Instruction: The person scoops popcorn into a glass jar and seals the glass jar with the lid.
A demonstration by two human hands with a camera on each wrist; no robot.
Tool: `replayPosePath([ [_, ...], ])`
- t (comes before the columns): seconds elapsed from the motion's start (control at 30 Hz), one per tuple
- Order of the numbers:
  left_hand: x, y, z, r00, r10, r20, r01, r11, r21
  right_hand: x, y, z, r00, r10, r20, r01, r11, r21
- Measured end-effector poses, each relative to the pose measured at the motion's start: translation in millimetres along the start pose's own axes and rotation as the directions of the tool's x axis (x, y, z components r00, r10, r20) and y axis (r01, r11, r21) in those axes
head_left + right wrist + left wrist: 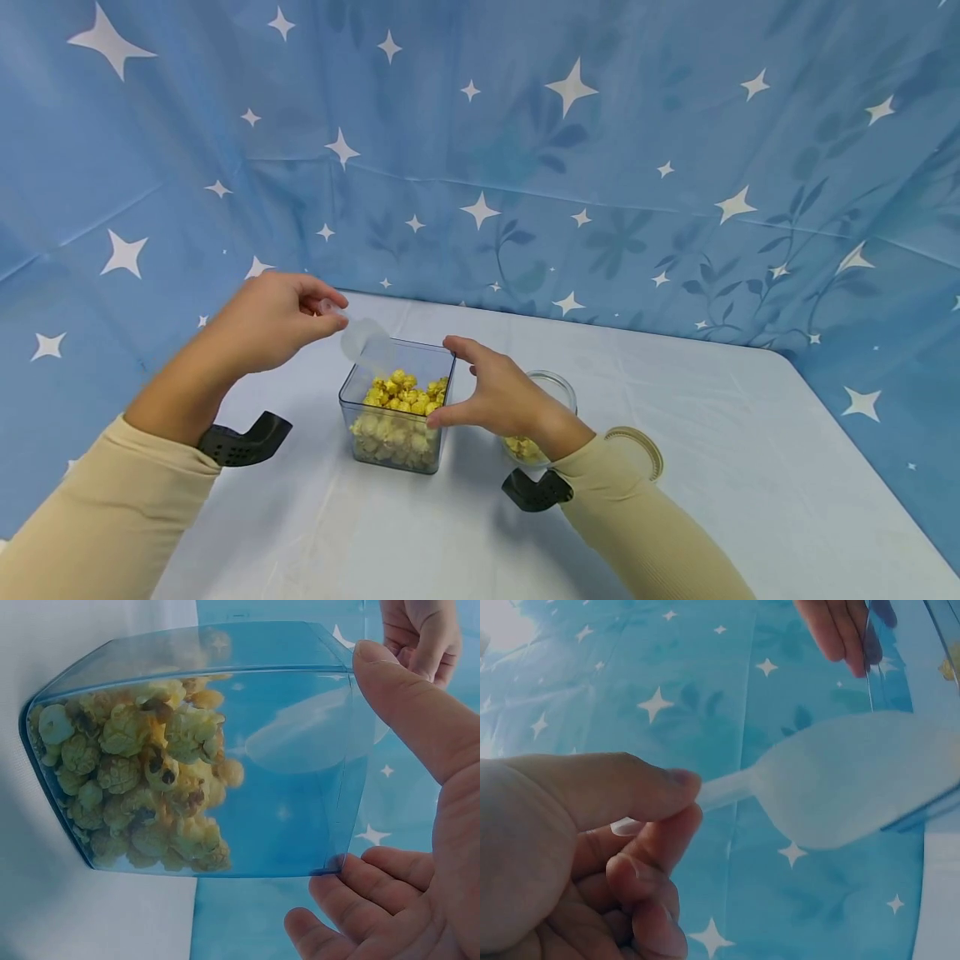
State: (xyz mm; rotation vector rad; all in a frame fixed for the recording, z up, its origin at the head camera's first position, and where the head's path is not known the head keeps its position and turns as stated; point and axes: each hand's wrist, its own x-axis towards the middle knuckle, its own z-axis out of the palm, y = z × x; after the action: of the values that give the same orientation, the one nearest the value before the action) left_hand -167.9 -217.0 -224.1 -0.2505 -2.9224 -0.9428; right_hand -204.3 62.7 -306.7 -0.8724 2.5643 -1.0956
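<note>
Looks to me like you're at the scooping step; your left hand (273, 321) has the frosted scoop (365, 342) pinched by its handle, bowl at the rim of the clear box (390, 410), and the popcorn (405, 392) sits in the lower part of that box. Your right hand (498, 392) is spread wide, thumb and fingers gripping the box's right side; next move probably calls for dipping the scoop lower while that hand keeps things steady.
</note>
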Motion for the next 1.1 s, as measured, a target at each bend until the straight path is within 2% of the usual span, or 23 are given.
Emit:
replayPosePath([
  [0.23,3.9,18.3,7.8,0.999,0.019,0.044,-0.022,0.998,0.053,-0.4,-0.7,0.1,1.0,0.0,-0.003,0.0,1.0,0.008],
  [0.47,10.3,25.6,18.1,0.997,0.024,0.074,-0.029,0.998,0.06,-0.2,-1.7,0.9,1.0,-0.001,-0.009,0.001,1.0,0.02],
  [0.63,16.0,24.2,24.0,0.996,0.009,0.087,-0.014,0.998,0.06,-0.5,-2.5,0.4,1.0,-0.001,-0.012,0.001,1.0,0.019],
  [0.8,19.6,20.8,24.4,0.995,0.022,0.099,-0.028,0.998,0.063,-0.6,-3.1,-0.5,1.0,-0.002,-0.016,0.003,1.0,0.019],
  [1.1,22.8,14.5,14.5,0.976,0.055,0.21,-0.069,0.996,0.064,-1.2,-3.2,-0.4,1.0,-0.002,-0.01,0.002,1.0,0.028],
])
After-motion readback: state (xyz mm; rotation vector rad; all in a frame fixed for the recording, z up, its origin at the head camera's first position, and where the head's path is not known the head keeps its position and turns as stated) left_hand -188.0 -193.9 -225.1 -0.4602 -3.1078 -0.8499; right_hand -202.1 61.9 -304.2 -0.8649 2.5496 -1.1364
